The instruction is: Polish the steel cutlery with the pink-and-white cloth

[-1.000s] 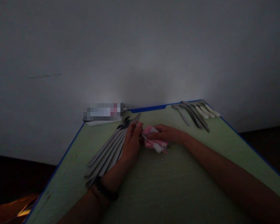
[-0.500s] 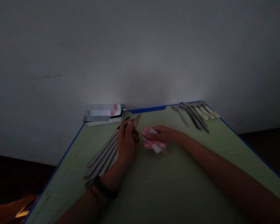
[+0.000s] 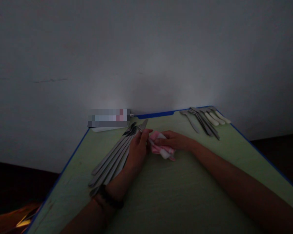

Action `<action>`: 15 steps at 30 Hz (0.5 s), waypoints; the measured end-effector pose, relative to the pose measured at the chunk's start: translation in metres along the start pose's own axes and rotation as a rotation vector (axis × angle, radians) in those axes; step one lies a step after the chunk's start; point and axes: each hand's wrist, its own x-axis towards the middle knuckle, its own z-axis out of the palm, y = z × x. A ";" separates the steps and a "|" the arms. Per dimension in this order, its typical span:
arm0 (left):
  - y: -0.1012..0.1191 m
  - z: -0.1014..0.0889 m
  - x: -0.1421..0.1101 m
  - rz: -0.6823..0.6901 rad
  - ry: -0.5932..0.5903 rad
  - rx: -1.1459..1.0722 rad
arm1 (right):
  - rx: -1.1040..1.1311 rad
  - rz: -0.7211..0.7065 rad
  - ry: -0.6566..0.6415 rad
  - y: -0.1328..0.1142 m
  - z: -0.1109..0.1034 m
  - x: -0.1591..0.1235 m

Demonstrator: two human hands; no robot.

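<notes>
My left hand (image 3: 138, 148) is closed on a piece of metal cutlery (image 3: 139, 129); only a shiny bit shows above the fingers, and its kind is hard to make out. My right hand (image 3: 171, 139) grips a crumpled pink and white cloth (image 3: 162, 148), which meets the left fingers. Just beyond the left hand is a knife-like blade (image 3: 144, 123). Several metal utensils (image 3: 111, 155) lie fanned out to the left, handles toward me, partly hidden by my left forearm.
On the green table (image 3: 175, 188) with a blue edge, several dark metal utensils (image 3: 202, 122) and white-handled ones (image 3: 212, 118) lie at the far right. A blurred flat item (image 3: 109, 118) rests at the back left. A wall (image 3: 156, 65) stands behind.
My left hand has shifted slightly right, closer to the cloth, uncovering more of the fanned utensils. The right hand and cloth have barely moved.
</notes>
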 end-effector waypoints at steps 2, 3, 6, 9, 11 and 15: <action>0.000 0.000 0.000 0.019 -0.015 0.010 | -0.002 0.001 0.003 0.001 0.000 0.000; 0.000 0.000 -0.001 0.022 -0.019 0.003 | -0.007 0.004 0.005 0.002 0.000 0.000; 0.001 0.000 0.000 0.030 0.044 -0.058 | -0.033 0.017 0.008 0.004 0.000 0.001; 0.003 0.000 0.000 0.036 0.099 -0.121 | -0.056 0.021 0.007 0.006 -0.001 0.002; 0.003 0.000 0.000 0.026 0.105 -0.129 | -0.056 0.025 0.005 0.006 -0.001 0.002; 0.002 0.001 0.001 -0.031 0.047 -0.117 | -0.030 0.036 0.002 0.003 -0.001 0.002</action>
